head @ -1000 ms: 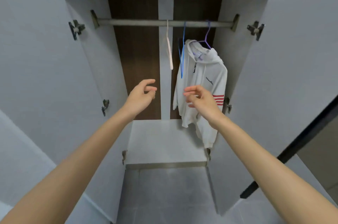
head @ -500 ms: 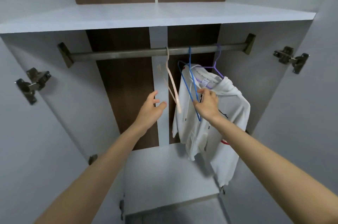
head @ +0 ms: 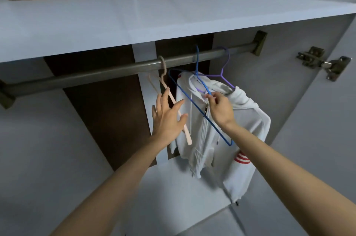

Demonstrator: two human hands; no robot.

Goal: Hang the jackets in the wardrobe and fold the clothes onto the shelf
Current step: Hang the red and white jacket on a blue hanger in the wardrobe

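A white zip jacket [head: 223,139] with red sleeve stripes hangs on a purple hanger [head: 223,75] from the wardrobe rail [head: 96,74]. An empty blue hanger [head: 185,93] hangs just left of it, and an empty pink hanger [head: 163,81] further left. My right hand [head: 219,108] pinches the blue hanger's upper arm in front of the jacket collar. My left hand [head: 168,118] is spread with straight fingers over the pink hanger, touching it.
A white shelf [head: 154,16] runs above the rail. A lower white shelf [head: 173,197] lies under the jacket. Door hinges [head: 323,62] stick out at the right. The open wardrobe doors flank both sides.
The view has moved closer and upward into the wardrobe. My left hand has risen onto the pink hanger. My right hand keeps its pinch on the blue hanger.
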